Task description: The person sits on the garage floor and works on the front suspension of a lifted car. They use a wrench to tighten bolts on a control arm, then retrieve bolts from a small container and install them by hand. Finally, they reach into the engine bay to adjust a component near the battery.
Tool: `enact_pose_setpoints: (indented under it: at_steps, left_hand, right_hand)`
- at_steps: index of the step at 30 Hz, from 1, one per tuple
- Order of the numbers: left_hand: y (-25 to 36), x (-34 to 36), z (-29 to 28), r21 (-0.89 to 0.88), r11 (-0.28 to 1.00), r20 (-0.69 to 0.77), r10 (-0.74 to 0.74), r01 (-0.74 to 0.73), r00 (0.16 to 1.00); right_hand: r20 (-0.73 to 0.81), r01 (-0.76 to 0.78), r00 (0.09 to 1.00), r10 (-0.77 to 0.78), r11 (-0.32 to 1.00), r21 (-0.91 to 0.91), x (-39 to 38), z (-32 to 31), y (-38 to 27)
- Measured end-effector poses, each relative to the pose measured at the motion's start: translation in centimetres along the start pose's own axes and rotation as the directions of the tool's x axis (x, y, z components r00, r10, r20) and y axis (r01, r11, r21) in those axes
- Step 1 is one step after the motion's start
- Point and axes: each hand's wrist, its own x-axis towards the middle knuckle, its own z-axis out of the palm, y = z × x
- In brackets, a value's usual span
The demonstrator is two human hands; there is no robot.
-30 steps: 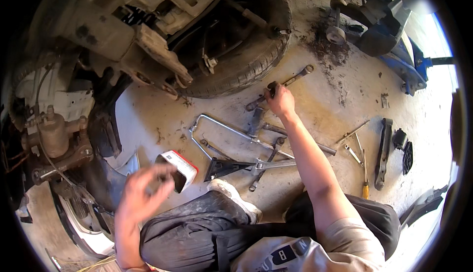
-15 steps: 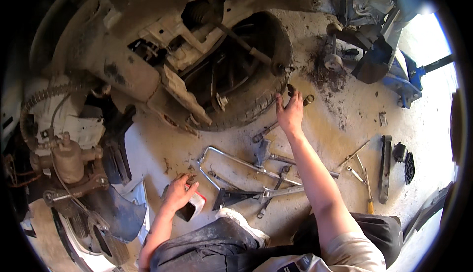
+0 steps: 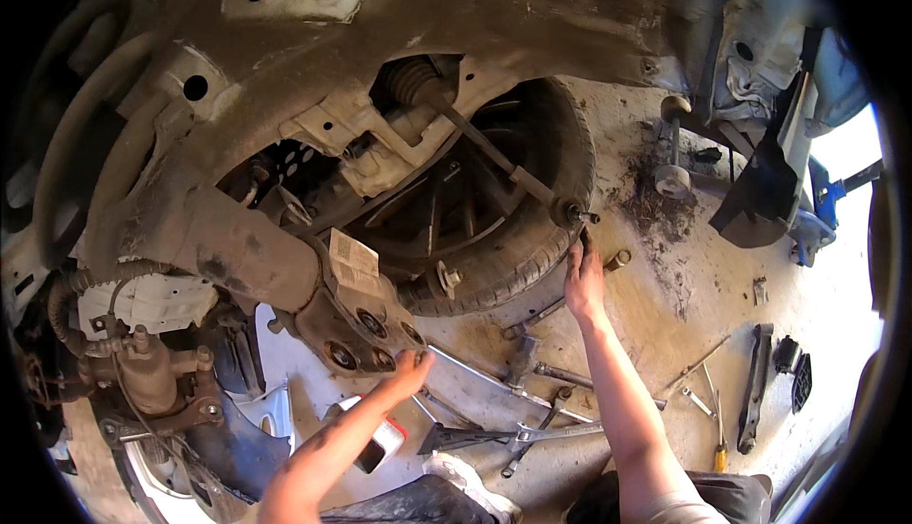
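My right hand is raised to the threaded end of a steering rod that pokes out over a tyre lying flat under the car. It is shut on a wrench, whose ring end sticks out to the right of the fingers. My left hand reaches up with fingers stretched and touches the lower edge of a rusty bracket with round holes. It holds nothing. A red and white box lies below my left forearm.
Several wrenches and a bent metal bar lie on the dirty concrete between my arms. A yellow-handled screwdriver and a black bar lie to the right. A brake part hangs at left, a blue jack stands far right.
My right hand lifted the wrench off the floor up to the rod's end. My left hand let go of the red and white box and rose to the bracket. My head moved closer.
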Motion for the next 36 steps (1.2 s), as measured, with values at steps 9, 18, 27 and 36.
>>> enact_pose_setpoints:
  at_steps: [9, 18, 27, 36]
  left_hand:
    - [8.5, 6.7, 4.8, -0.926, -0.376, 0.113, -0.32, -0.017, 0.941]
    - [8.4, 8.4, 4.4, -0.907, -0.405, 0.02, -0.306, -0.111, 0.952]
    - [9.4, 8.2, 2.9, -0.885, -0.456, 0.111, -0.399, -0.092, 0.91]
    - [9.8, 7.7, 4.9, -0.894, -0.416, 0.037, -0.433, -0.163, 0.901]
  right_hand:
    - [0.335, 0.374, 0.92, -0.205, 0.719, -0.586, -0.7, -5.5, 5.5]
    - [0.428, 0.339, 0.899, -0.096, 0.771, -0.539, -5.4, -3.1, 1.3]
    - [0.686, -0.774, 0.615, 0.388, 0.132, 0.619, -6.7, 5.5, -0.5]
    - [0.71, -0.654, 0.609, 0.354, -0.282, 0.702, -5.8, 7.1, -4.0]
